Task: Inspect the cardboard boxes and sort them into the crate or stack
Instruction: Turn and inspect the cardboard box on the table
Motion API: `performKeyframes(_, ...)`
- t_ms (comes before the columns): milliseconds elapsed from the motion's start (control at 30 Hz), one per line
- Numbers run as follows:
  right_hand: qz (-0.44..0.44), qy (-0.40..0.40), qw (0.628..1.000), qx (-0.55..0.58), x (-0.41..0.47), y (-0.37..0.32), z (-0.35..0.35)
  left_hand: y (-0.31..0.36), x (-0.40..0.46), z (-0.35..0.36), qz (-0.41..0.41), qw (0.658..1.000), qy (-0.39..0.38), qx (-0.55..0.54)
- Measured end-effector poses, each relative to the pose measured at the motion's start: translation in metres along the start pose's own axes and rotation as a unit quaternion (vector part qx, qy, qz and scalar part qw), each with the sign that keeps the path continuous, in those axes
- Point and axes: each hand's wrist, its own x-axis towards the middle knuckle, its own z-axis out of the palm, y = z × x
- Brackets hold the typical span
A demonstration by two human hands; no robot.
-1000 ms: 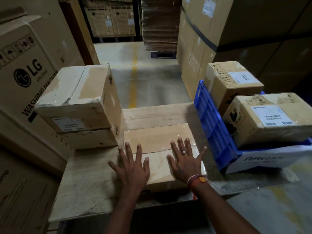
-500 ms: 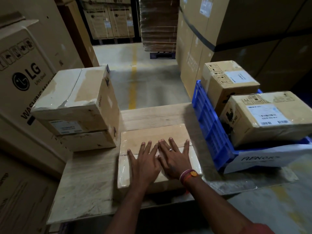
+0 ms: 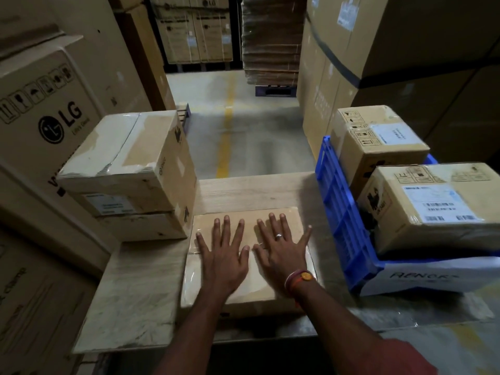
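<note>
Two hands (image 3: 251,255) press one box (image 3: 244,290); two stacked, two crated.

Wooden table (image 3: 140,301); LG washing-machine carton (image 3: 46,117) left; yellow floor line (image 3: 226,131); flattened cardboard pile (image 3: 270,36) behind.

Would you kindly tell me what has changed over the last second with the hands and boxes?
Both hands, left and right, came together, then spread slightly, still flat on the box. Nothing was gripped or released. The stack and crate stayed put.
</note>
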Motion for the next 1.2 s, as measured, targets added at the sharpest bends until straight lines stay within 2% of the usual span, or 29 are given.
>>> performKeyframes(133,-0.02,-0.003,1.0,-0.011,0.004,-0.006,0.008,0.007,0.002,0.006,0.009,0.999,-0.033,0.01)
performKeyframes(300,-0.024,-0.03,0.999,0.013,0.008,0.001,0.005,0.001,0.001,-0.001,0.005,0.999,-0.035,-0.021)
performKeyframes(400,-0.003,-0.047,0.997,0.062,0.013,0.01,-0.003,-0.016,0.004,-0.008,-0.057,0.997,-0.002,-0.051)
performKeyframes(500,0.053,-0.014,0.995,0.087,0.014,0.023,-0.009,-0.036,0.01,-0.02,-0.123,0.989,0.019,-0.079)
performKeyframes(633,0.082,-0.039,0.992,0.089,0.013,0.029,-0.004,-0.049,0.013,-0.032,-0.166,0.977,-0.026,-0.132)
performKeyframes(733,0.068,-0.033,0.995,0.057,0.011,0.028,0.001,-0.046,0.014,-0.02,-0.151,0.982,-0.069,-0.091)
performKeyframes(867,0.063,-0.024,0.997,0.035,0.006,0.025,0.002,-0.039,0.008,-0.009,-0.139,0.99,-0.031,-0.007)
performKeyframes(1067,0.063,-0.038,0.995,0.06,0.013,0.031,-0.001,-0.043,0.011,-0.009,-0.124,0.992,-0.013,-0.02)
performKeyframes(1200,0.081,-0.031,0.994,0.072,0.014,0.03,-0.001,-0.046,0.01,-0.006,-0.076,0.997,-0.02,-0.013)
